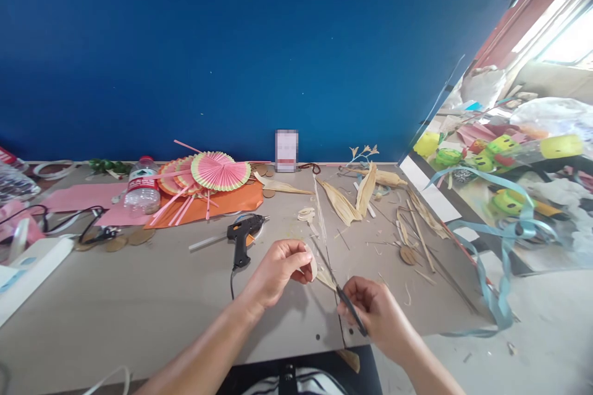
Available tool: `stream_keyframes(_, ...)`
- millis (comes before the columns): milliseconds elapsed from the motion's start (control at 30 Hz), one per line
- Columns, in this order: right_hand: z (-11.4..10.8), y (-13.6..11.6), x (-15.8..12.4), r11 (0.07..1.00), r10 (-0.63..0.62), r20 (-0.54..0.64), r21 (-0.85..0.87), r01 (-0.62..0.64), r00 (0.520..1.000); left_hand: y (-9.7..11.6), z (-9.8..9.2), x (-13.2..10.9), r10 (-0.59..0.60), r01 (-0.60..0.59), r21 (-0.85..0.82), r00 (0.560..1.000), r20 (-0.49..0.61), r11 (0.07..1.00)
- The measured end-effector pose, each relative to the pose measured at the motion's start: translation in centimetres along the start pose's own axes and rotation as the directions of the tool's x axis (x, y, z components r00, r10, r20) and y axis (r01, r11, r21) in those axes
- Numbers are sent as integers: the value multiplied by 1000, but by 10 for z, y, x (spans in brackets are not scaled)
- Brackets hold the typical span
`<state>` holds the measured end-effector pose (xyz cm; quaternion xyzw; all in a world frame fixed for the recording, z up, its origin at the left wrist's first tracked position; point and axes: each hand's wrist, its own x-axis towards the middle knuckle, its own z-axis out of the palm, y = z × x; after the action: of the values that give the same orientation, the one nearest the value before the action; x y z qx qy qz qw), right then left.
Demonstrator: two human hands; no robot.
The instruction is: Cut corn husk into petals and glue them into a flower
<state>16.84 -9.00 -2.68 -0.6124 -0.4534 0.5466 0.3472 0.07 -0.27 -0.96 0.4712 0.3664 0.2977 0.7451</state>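
My left hand (pixel 283 265) is closed, pinching a small pale piece of corn husk (pixel 314 265) between thumb and fingers. Black-handled scissors (pixel 351 305) are in my right hand (pixel 370 303), their blades pointing up and left toward the held piece. A pale husk strip (pixel 327 279) shows just behind the blades; whether it touches them I cannot tell. Left of my hands lies a black hot glue gun (pixel 239 244), a glue stick sticking out of its back. Beyond them, dried corn husks (pixel 340 202) and a few curled husk scraps (pixel 306 216) lie on the grey table (pixel 152 308).
Pink pleated paper fans (pixel 220 171) rest on orange paper at the back left, beside a water bottle (pixel 142 188). A white power strip (pixel 37 274) is at far left. Thin sticks (pixel 420 234) and husk bits litter the right. Blue ribbon (pixel 503 293) hangs over the right edge.
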Motion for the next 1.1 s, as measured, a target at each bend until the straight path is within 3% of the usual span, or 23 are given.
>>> stream_keyframes(167,3,-7,7,928,-47,-51,367,63,998,2,4,0,70,-68,69,997,-33,995)
stream_keyframes(333,17,-13,15,655,-88,101,756,-19,991,-2,5,1,176,-175,69,984,-15,982)
stream_keyframes(433,27,-19,19,528,-69,148,844,-90,987,-4,4,1,229,-230,51,973,16,972)
stream_keyframes(533,35,-23,22,489,-46,133,867,-94,990,-3,4,0,261,-262,13,964,49,965)
stream_keyframes(667,41,-28,23,569,-49,59,822,-21,997,-7,3,-1,220,-212,-121,974,50,970)
stream_keyframes(733,42,-31,24,656,-105,-36,748,96,994,-12,3,0,177,-168,-226,984,20,959)
stream_keyframes(867,41,-33,26,842,-247,-297,405,356,922,-22,5,-2,44,-54,-380,998,-34,923)
stream_keyframes(1000,44,-28,28,925,-293,-376,121,360,879,-23,10,-7,47,-60,-340,998,-47,939)
stream_keyframes(1100,46,-25,29,934,-322,-354,34,356,878,-21,12,-8,67,-105,-246,985,-157,964)
